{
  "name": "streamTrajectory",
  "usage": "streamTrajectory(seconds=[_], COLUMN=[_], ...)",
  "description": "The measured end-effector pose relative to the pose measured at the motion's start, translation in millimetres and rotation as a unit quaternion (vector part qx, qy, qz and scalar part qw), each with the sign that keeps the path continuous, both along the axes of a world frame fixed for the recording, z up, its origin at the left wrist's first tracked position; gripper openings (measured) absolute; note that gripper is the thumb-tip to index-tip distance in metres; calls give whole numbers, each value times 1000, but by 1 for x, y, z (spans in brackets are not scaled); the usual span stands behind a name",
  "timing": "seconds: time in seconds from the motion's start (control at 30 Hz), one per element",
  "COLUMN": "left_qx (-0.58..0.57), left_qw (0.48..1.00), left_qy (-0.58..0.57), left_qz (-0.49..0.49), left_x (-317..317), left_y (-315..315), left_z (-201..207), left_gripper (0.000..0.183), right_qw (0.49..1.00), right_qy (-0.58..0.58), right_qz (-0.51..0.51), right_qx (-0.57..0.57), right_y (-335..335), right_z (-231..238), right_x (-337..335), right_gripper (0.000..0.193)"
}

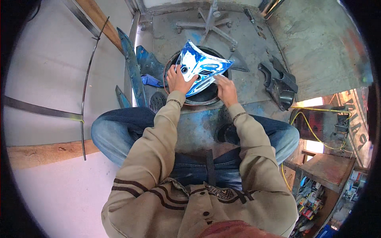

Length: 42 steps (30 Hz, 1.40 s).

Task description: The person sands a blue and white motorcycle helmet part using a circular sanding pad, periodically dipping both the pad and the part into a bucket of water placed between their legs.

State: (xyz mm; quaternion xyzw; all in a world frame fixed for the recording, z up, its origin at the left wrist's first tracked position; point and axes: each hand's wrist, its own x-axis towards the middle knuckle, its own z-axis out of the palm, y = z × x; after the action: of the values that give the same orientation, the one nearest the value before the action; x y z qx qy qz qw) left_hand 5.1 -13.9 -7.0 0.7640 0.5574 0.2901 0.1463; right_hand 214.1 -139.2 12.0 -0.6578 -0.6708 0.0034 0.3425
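A blue and white motorcycle fairing panel [200, 63], with round holes and a row of dark slots, rests tilted over a round black tub [209, 96] between my legs. My left hand [179, 81] grips the panel's near left side, fingers on its face and thumb stretched toward a round hole. At the panel's lower right edge, my right hand [226, 89] has its fingers drawn together. Something whitish shows by those fingertips, but whether it is a separate piece or part of the panel I cannot make out.
Blue panels [135, 67] lean at the left, with a smaller blue piece [151, 80] beside the tub. A wheeled chair base [209, 25] stands beyond it. Black plastic parts [278, 81] lie right. A yellow cord [307, 123] runs past a shelf [327, 170] of small goods.
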Motion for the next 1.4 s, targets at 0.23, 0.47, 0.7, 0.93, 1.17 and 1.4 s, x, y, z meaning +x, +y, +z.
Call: streamTrajectory(seconds=[0.23,0.47,0.7,0.93,1.17,1.4], left_qx=[-12,-6,-5,-5,-11,-11], left_qw=[1000,1000,1000,1000,1000,1000], left_qy=[5,-3,0,-1,-1,-2], left_qz=[-3,-7,-3,-6,-8,-4], left_x=[2,4,2,6,4,3], left_y=[0,0,0,-1,0,-2], left_z=[4,4,3,4,6,3], left_gripper=[94,92,93,94,94,93], right_qw=[978,997,983,997,986,987], right_qy=[67,62,45,56,71,50], right_qz=[194,9,175,61,149,150], right_qx=[-38,-34,-16,-4,-14,30], right_y=[-13,4,-6,3,3,-2], right_z=[4,-1,11,0,11,3], right_x=[-72,-3,-52,-18,-25,-40], right_gripper=[30,31,31,27,23,25])
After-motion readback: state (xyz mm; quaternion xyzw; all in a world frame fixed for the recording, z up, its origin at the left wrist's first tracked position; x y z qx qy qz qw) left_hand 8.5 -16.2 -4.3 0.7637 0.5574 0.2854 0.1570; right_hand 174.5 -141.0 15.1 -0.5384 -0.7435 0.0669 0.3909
